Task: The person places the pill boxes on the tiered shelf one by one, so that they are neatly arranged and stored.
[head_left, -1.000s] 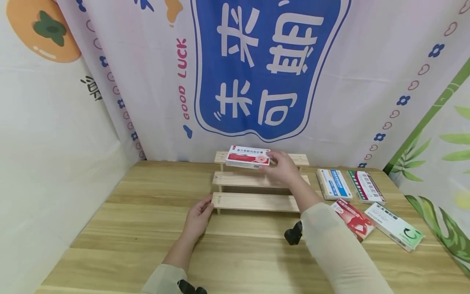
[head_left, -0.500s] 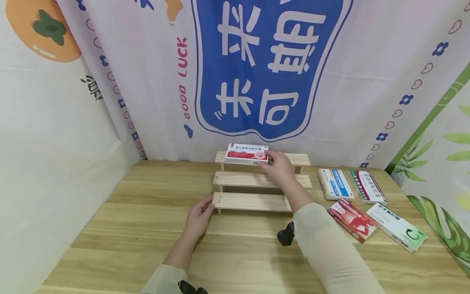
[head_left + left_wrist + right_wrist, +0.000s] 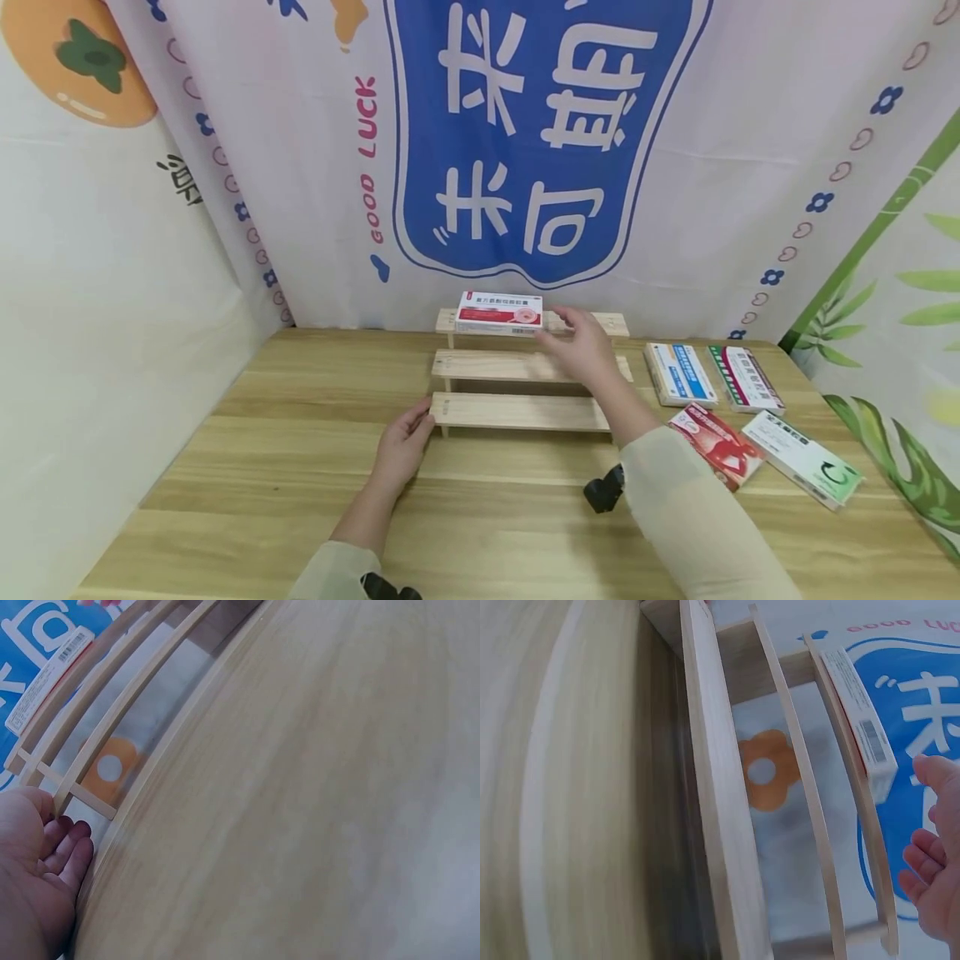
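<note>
A red-and-white medicine box lies on the top step of a three-tier wooden display stand, toward its left end. Just right of that box is my right hand, fingers spread and loosely bent, holding nothing. The right wrist view shows a gap between this hand and the box. At the lowest step's left end, my left hand grips the stand's corner between thumb and fingers. In the left wrist view the index finger is partly hidden behind the thumb.
Right of the stand lie a blue-and-white box, a green-and-maroon box, a red box and a white-green box on the wooden table. A printed cloth hangs close behind the stand.
The red-and-white box was lowered onto the top step and let go. My right hand has drawn off to the right with its fingers opened. My left hand stays at the stand's corner.
</note>
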### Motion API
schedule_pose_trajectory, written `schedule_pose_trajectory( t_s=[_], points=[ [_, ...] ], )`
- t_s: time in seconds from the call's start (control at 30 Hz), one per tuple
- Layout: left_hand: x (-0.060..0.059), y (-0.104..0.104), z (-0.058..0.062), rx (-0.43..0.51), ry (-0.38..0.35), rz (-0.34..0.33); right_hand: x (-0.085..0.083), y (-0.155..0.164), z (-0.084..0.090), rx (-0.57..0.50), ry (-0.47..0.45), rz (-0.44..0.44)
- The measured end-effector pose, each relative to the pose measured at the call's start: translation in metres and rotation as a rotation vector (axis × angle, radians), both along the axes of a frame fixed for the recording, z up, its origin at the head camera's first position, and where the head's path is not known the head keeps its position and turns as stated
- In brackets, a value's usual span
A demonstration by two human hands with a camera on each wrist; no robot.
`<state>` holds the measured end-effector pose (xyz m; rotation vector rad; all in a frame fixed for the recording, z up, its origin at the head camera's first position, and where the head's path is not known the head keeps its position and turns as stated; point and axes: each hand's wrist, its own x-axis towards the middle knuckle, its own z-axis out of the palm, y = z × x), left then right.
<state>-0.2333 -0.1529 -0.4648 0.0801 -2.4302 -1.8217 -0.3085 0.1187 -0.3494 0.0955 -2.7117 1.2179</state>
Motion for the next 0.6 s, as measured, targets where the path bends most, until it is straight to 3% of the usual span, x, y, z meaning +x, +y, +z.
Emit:
schedule_pose_trajectory(
  t_s=[0.13, 0.4, 0.6],
  points=[
    [0.0, -0.001, 0.001, -0.011, 0.001, -0.001, 0.013, 0.024, -0.005, -0.049, 0.057, 0.032],
    [0.0, 0.0, 0.0, -0.014, 0.009, -0.001, 0.052, 0.081, -0.017, -0.031, 0.023, -0.006],
    [0.0, 0.001, 0.001, -0.037, 0.006, -0.004, 0.081, 0.125, -0.028, -0.01, 0.003, -0.125]
  ],
)
